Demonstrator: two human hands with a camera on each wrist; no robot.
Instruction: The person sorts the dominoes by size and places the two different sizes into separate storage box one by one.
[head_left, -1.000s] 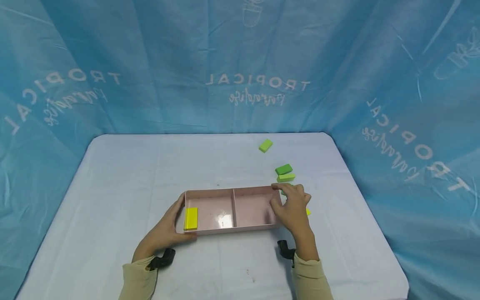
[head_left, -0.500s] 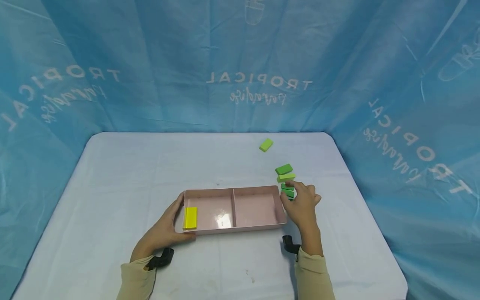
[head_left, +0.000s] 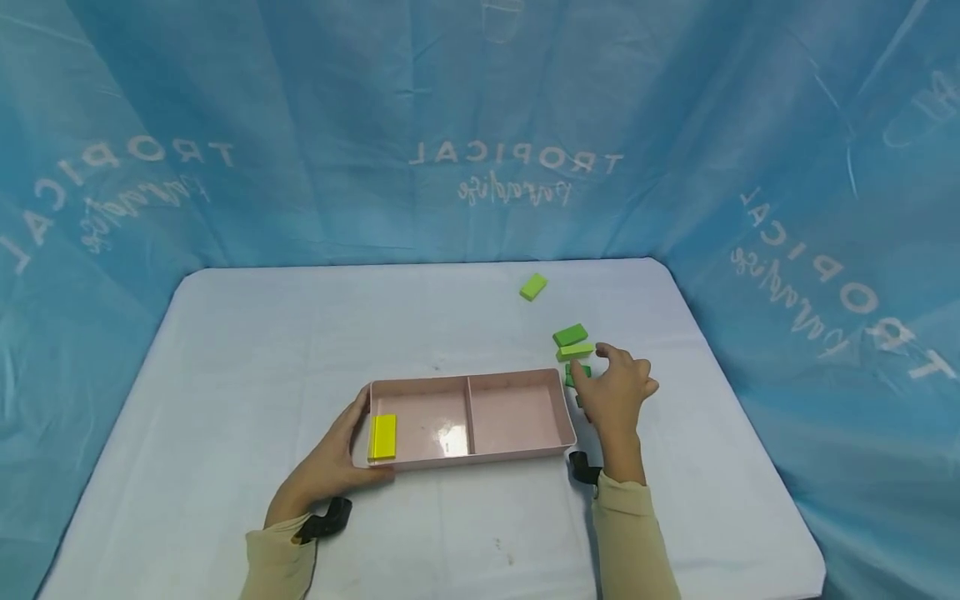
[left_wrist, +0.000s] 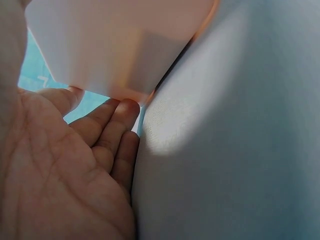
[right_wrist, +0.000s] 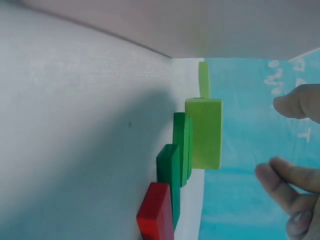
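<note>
A shallow pink box [head_left: 512, 417] with two compartments lies on the table. Its left compartment holds yellow blocks [head_left: 384, 437] against the end wall. My left hand [head_left: 330, 462] grips that end, thumb along the front wall and fingers at the back corner; in the left wrist view the fingertips touch the box wall [left_wrist: 100, 45]. My right hand [head_left: 615, 396] is above the table just past the box's right end, thumb and fingers apart, holding nothing. Close to it are a light green block [head_left: 575, 352], dark green blocks [right_wrist: 168, 172] and a red block [right_wrist: 156, 212], the red hidden in the head view.
Farther back lie a green block [head_left: 570, 335] and a lone light green block [head_left: 533, 287]. A white cloth covers the table [head_left: 300, 333]. Blue printed curtains [head_left: 337, 125] hang behind and at both sides.
My right hand has moved right and farther back, from the box's right rim to over the green blocks, its fingers spreading. My left hand and the box have stayed in place.
</note>
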